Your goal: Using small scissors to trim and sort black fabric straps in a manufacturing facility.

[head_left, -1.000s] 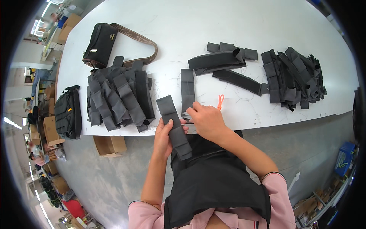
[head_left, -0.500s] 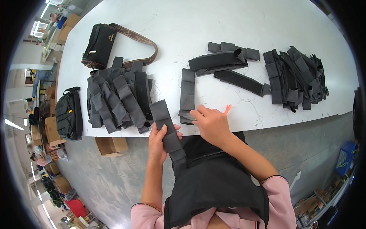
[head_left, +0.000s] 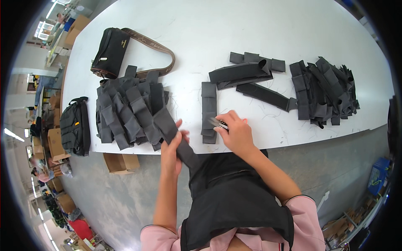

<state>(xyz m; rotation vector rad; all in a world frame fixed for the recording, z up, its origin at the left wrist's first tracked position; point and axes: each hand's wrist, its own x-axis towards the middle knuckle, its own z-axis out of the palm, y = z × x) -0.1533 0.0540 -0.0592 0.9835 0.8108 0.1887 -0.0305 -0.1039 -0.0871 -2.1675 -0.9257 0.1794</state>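
My left hand (head_left: 172, 148) is closed on a dark grey fabric strip (head_left: 167, 125), sewn in flat sections, that slants over the table's front edge toward my black apron. The strip's upper end overlaps a heap of similar strips (head_left: 125, 111) at the left. Small metal thread snips (head_left: 217, 122) are gripped in my right hand (head_left: 238, 133), their points toward the left. Under the tips lies another grey strip (head_left: 209, 100), set upright on the white table. Beyond it are a few folded strips (head_left: 240, 74) and one single black strip (head_left: 264, 96).
A second heap of strips (head_left: 322, 92) lies at the right of the white table (head_left: 201, 29). A black bag (head_left: 111, 52) with a brown strap and a dark backpack (head_left: 75, 125) are at the left. Loose threads are scattered about. An open cardboard box (head_left: 121, 163) stands below the table edge.
My left hand has tilted the strip further left, its top now against the left heap. The right hand has shifted slightly, so the snips' metal tips show more clearly.
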